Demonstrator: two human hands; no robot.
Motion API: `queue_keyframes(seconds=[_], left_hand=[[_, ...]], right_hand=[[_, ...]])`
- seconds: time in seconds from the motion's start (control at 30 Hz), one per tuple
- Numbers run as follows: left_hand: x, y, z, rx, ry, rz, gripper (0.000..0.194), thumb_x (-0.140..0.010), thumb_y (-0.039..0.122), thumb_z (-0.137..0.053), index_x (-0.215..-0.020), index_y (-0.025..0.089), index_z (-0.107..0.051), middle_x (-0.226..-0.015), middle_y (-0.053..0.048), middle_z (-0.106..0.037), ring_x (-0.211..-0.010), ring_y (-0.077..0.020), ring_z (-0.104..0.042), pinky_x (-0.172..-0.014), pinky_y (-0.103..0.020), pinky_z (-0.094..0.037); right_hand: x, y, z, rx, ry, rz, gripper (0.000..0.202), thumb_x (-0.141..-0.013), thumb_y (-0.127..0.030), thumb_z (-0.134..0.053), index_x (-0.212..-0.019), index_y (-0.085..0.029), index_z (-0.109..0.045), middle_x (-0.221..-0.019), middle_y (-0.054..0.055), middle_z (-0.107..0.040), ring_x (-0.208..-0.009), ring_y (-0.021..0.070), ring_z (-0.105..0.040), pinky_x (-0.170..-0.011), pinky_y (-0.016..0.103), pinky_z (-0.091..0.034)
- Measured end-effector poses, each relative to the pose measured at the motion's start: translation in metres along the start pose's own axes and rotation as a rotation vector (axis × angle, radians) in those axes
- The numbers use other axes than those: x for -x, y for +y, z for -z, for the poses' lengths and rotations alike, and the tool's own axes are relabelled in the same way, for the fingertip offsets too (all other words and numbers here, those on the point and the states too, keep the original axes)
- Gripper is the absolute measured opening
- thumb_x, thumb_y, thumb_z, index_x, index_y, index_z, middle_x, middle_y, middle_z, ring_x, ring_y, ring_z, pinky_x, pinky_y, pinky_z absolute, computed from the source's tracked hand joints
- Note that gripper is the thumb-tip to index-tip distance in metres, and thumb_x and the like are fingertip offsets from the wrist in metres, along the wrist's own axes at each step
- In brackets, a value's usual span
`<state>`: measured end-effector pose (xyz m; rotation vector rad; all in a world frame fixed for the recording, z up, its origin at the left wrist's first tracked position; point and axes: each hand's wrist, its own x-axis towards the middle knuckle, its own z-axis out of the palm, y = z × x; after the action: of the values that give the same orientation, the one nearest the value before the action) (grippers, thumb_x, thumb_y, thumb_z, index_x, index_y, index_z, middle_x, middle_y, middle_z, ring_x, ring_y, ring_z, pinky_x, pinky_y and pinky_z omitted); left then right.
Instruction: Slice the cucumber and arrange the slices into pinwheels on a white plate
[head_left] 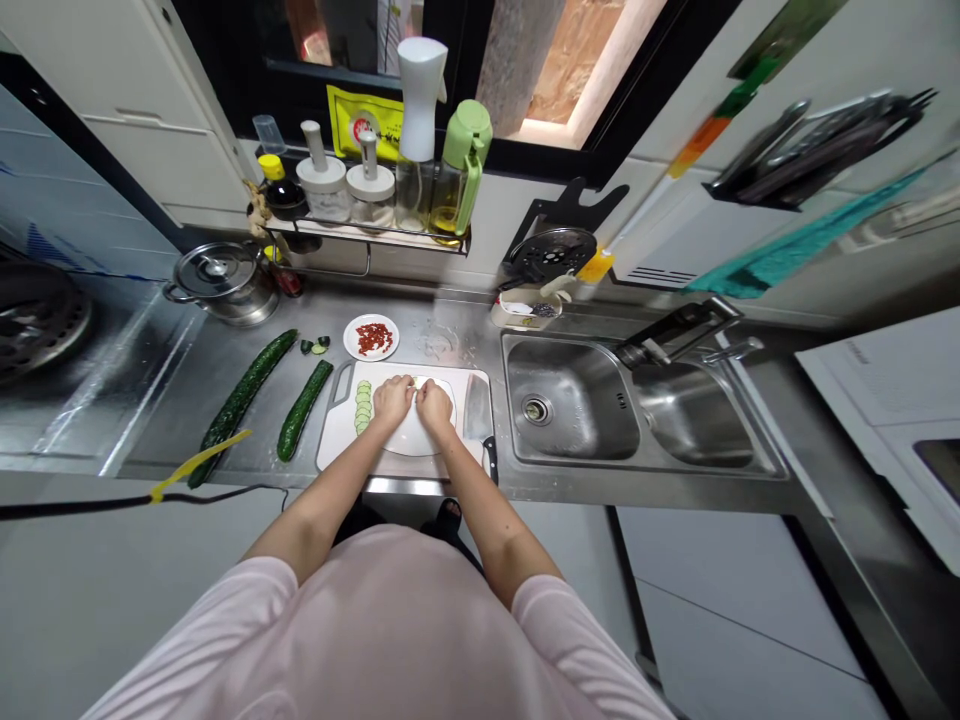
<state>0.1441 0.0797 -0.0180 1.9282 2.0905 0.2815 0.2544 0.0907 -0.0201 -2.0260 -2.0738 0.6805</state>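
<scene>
Cucumber piece [415, 383], small, between left hand [394, 402] and right hand [434, 408] over white plate [410, 437]; cannot tell whether either grip is clamped. Light fingertips best: flesh likely tears. Cucumber slices [363, 405] left on cutting board [335, 440], knife [476, 405] right.

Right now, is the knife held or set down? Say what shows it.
Set down: the knife lies at the right of the cutting board, with the left hand and right hand together, clear of it.
</scene>
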Motion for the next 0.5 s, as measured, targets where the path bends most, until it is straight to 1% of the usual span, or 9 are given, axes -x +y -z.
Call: queue_keyframes(seconds=[0.1, 0.23, 0.5], left_hand=[[0.0001, 0.0012, 0.0013, 0.004, -0.004, 0.008, 0.024, -0.093, 0.033, -0.043, -0.106, 0.024, -0.061, -0.104, -0.007, -0.064, -0.098, -0.0221, -0.057, -0.078, -0.031, -0.038], [0.0005, 0.0022, 0.0026, 0.013, -0.023, 0.025, 0.025, -0.094, 0.033, -0.043, -0.108, 0.024, -0.061, -0.105, -0.008, -0.063, -0.1, -0.022, -0.056, -0.08, -0.031, -0.038], [-0.0006, 0.0011, 0.0013, 0.021, -0.015, 0.028, 0.023, -0.093, 0.033, -0.044, -0.107, 0.025, -0.06, -0.104, -0.007, -0.064, -0.097, -0.0216, -0.057, -0.079, -0.031, -0.039]], right_hand=[[0.0001, 0.0007, -0.0007, 0.004, -0.007, -0.009, 0.021, -0.094, -0.027, -0.039, -0.103, -0.018, -0.056, -0.092, 0.007, -0.067, -0.082, 0.0191, -0.061, -0.067, 0.026, -0.038], [-0.0008, 0.0014, -0.0013, 0.004, -0.017, -0.006, 0.022, -0.095, -0.028, -0.039, -0.104, -0.017, -0.056, -0.095, 0.008, -0.066, -0.084, 0.0187, -0.061, -0.07, 0.026, -0.039], [-0.0005, 0.0008, 0.0007, 0.029, -0.032, 0.002, 0.022, -0.095, -0.028, -0.038, -0.107, -0.018, -0.054, -0.099, 0.009, -0.066, -0.086, 0.0191, -0.062, -0.07, 0.027, -0.04]])
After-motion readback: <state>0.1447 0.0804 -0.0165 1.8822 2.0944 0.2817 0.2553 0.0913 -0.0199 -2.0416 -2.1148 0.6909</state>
